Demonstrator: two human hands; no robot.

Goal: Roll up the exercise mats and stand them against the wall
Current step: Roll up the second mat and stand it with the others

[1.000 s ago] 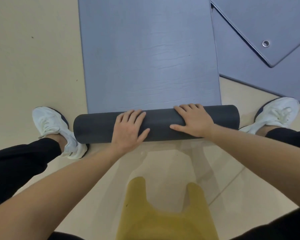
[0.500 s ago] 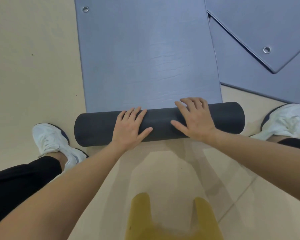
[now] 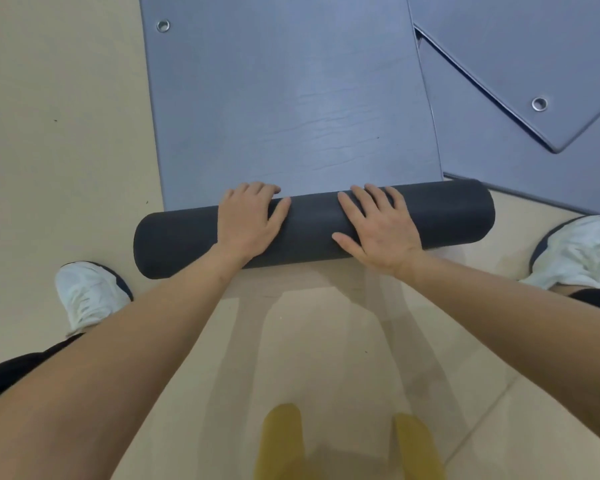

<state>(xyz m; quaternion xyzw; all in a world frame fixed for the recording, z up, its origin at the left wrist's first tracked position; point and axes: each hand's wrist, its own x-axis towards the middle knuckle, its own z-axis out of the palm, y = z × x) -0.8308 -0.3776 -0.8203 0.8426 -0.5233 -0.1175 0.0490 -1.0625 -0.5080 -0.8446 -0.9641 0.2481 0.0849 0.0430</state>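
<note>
A pale beige floor fills the view; on it lies a long blue-grey foam exercise mat, flat at its far end and wound at its near end into a dark grey roll that lies crosswise between the person's feet (its right end sits a little further away than its left); two more blue-grey mats lie flat and overlapping at the upper right, their edge just beside the first mat; both bare forearms reach down to the roll; the left hand rests palm-down on it, its fingers lying over the top curve with the tips at the seam where roll meets flat mat, thumb spread; the right hand presses flat on it, fingers straight and splayed wide; neither hand grips anything; a white shoe stands near the roll's left end, another near its right; a blurred mustard-yellow garment shows at the bottom edge; a metal eyelet marks the first mat's far-left corner.
</note>
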